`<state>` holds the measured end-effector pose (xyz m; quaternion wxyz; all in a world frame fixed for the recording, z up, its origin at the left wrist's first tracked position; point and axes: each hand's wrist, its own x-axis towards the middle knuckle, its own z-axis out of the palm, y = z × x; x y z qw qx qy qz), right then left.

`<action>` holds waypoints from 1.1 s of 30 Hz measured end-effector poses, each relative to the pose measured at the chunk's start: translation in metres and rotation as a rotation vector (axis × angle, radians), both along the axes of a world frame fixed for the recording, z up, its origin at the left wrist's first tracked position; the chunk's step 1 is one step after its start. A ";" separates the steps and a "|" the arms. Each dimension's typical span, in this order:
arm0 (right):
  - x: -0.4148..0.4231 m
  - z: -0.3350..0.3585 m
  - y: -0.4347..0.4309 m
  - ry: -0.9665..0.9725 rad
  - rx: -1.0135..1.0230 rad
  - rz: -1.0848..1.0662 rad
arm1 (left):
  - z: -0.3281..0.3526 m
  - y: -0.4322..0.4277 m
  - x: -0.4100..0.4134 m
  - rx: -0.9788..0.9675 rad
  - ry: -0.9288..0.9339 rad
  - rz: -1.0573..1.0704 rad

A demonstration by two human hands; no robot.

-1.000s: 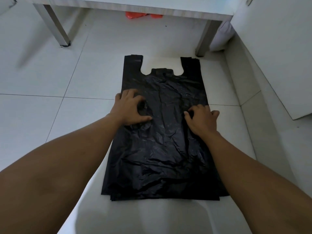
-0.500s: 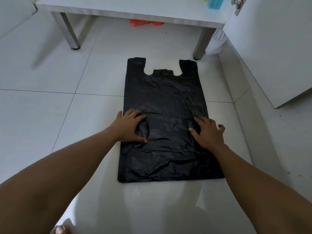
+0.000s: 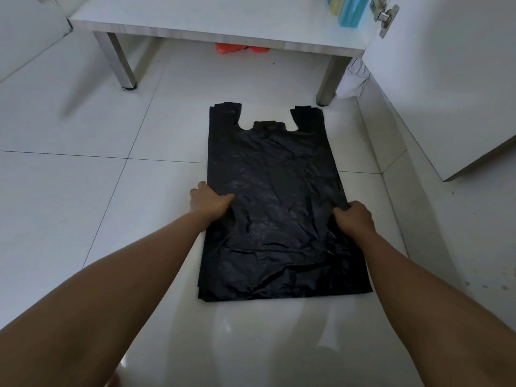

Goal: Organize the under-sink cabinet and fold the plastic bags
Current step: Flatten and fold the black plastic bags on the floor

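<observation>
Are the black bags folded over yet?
No: the black bags lie flat, full length, left hand and right hand gripping the side edges.

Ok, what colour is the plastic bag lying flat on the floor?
Black all over, slightly glossy; the flat handled plastic bag shows clearly in the head view.

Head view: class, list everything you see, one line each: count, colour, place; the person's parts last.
floor: one, white tiles, under everything
black plastic bags: one stack, black, flat on the floor, centre
low table: one, white top, metal legs, far end
orange item: one, orange-red, under the low table
blue and yellow items: count unclear, on the low table, right end
cabinet door: one, white, right side
left grip: one hand, holds the bags' left edge
right grip: one hand, holds the bags' right edge
</observation>
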<state>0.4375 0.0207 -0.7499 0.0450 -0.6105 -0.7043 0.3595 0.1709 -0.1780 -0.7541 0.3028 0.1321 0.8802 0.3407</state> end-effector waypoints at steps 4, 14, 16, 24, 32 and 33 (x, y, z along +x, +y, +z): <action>-0.006 0.007 0.006 0.063 -0.217 -0.076 | 0.006 0.008 -0.014 0.077 -0.210 0.168; -0.018 0.002 -0.004 0.071 -0.317 -0.153 | 0.009 0.010 -0.029 -0.109 -0.041 0.064; -0.022 0.004 -0.005 0.059 -0.294 -0.127 | 0.007 0.013 -0.027 -0.017 -0.018 0.014; -0.027 0.005 -0.002 0.059 -0.350 -0.116 | 0.008 0.025 -0.034 0.110 -0.194 0.144; -0.029 0.004 -0.004 0.111 -0.312 -0.143 | 0.010 0.034 -0.034 0.061 -0.366 0.142; -0.030 0.004 -0.004 0.103 -0.293 -0.139 | 0.008 0.035 -0.035 0.069 -0.359 0.134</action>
